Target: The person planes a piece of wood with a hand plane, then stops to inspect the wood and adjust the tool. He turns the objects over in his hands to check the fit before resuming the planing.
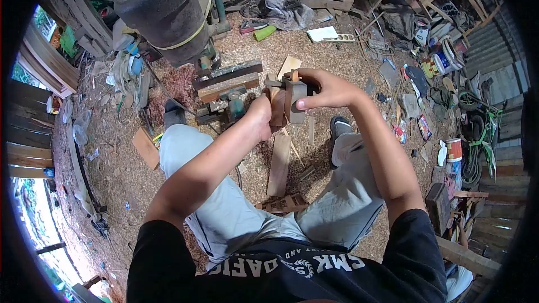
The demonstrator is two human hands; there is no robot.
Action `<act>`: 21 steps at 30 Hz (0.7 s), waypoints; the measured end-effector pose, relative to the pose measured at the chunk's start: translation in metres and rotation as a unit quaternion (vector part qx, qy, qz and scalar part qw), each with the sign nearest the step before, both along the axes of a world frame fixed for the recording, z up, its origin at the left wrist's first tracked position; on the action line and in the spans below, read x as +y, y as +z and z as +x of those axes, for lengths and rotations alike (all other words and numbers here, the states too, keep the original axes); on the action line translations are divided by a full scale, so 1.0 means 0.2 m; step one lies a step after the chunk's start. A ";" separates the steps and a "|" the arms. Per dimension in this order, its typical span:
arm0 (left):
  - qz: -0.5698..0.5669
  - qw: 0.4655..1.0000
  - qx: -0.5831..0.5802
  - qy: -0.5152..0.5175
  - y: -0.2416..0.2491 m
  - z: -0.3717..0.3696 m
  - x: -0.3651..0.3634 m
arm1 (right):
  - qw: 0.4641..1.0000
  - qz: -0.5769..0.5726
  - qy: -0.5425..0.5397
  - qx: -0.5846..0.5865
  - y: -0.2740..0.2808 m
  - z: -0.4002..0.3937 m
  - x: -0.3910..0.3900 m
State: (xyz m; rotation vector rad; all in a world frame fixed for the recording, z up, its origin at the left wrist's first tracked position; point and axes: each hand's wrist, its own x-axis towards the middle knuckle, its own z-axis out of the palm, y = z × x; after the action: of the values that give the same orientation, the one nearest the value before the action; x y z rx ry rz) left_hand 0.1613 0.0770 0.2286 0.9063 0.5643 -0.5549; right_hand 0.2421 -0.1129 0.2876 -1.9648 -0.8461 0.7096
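Note:
In the head view my left hand (259, 115) is closed around a reddish-brown wood block (277, 109), held out in front of my knees. My right hand (327, 87) grips a greyish wooden marking gauge (297, 96), its thumb flat on the near face and its other fingers mostly hidden behind. A short bar of the gauge reaches left over the top of the block, and the two pieces touch or nearly touch. Below them a pale board (279, 165) lies on the shavings. Just left of my left hand stands a greenish metal vise-like device (236, 106).
Wood pieces (229, 81) lie beyond my left hand, near a large dark ribbed housing (160, 14). A small board (147, 147) rests by my left knee. Wood shavings cover the floor. At the right are buckets (445, 59) and a green bicycle (483, 134).

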 end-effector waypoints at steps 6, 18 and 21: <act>0.008 0.999 0.033 0.013 0.02 -0.02 -0.01 | 0.998 -0.041 0.002 0.044 0.01 -0.01 0.00; 0.013 0.999 0.031 -0.009 0.00 -0.04 -0.02 | 0.999 -0.038 -0.001 0.038 0.02 -0.07 0.00; 0.021 0.998 0.061 0.009 0.02 -0.06 -0.04 | 1.000 -0.004 -0.007 -0.008 -0.03 -0.07 -0.01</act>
State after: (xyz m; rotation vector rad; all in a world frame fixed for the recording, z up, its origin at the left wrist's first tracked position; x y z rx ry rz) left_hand 0.1490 0.0685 0.2329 0.9104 0.6972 -0.5865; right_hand 0.2288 -0.1140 0.2816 -1.9845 -0.8391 0.6906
